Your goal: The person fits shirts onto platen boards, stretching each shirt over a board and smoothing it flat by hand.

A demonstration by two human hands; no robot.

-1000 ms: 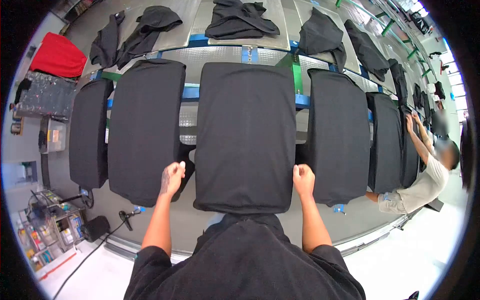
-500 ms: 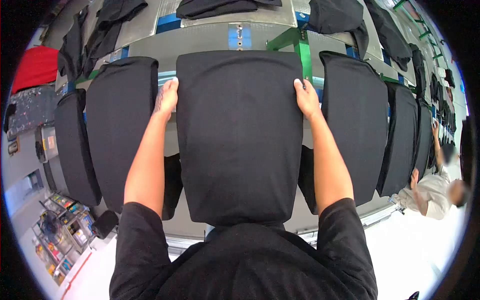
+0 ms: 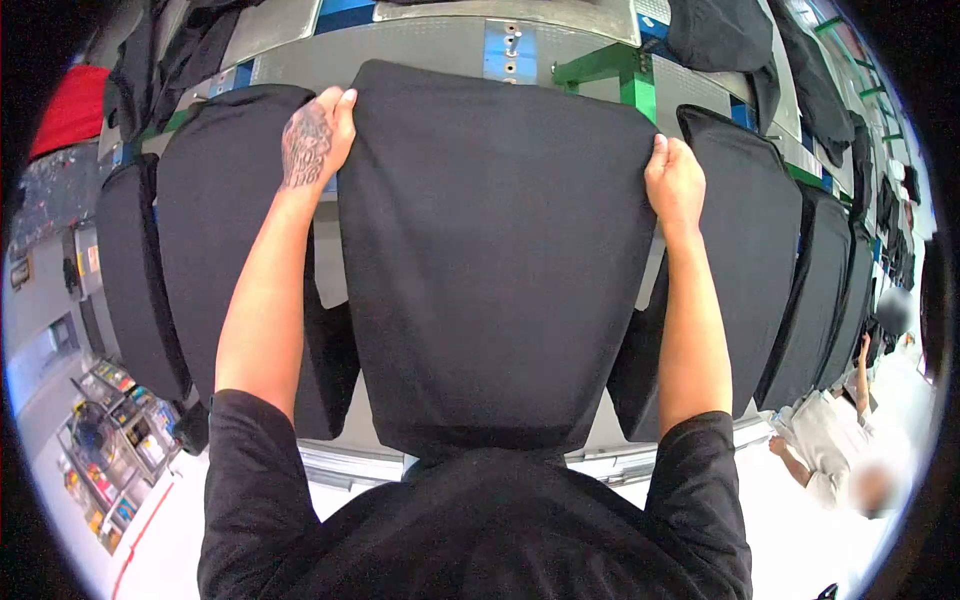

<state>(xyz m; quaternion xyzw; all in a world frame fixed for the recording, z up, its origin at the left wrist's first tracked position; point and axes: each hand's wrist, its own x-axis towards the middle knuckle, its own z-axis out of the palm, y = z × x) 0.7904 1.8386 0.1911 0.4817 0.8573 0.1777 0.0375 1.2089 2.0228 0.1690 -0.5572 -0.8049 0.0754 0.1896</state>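
A black T-shirt [image 3: 490, 260] lies spread before me, draped over what looks like a flat board hidden beneath it. Its far edge slants down toward the right, and loose dark cloth hangs on either side lower down. My left hand [image 3: 318, 138], with a tattoo on its back, is closed on the far left corner of the shirt. At the far right corner, my right hand [image 3: 676, 182] grips the side edge with its thumb on top. The cloth looks pulled taut between both hands.
Black-covered boards flank mine on the left [image 3: 235, 220] and the right [image 3: 745, 250]. Behind stand a green metal bracket [image 3: 635, 80] and metal plates with dark garments. Red cloth [image 3: 70, 105] and a shelf rack [image 3: 120, 440] are on the left. Another person [image 3: 825, 450] is at the right.
Both hands have moved farther apart, the left one also forward. The shirt's far edge is now stretched wider and tilted. The camera view has shifted slightly.
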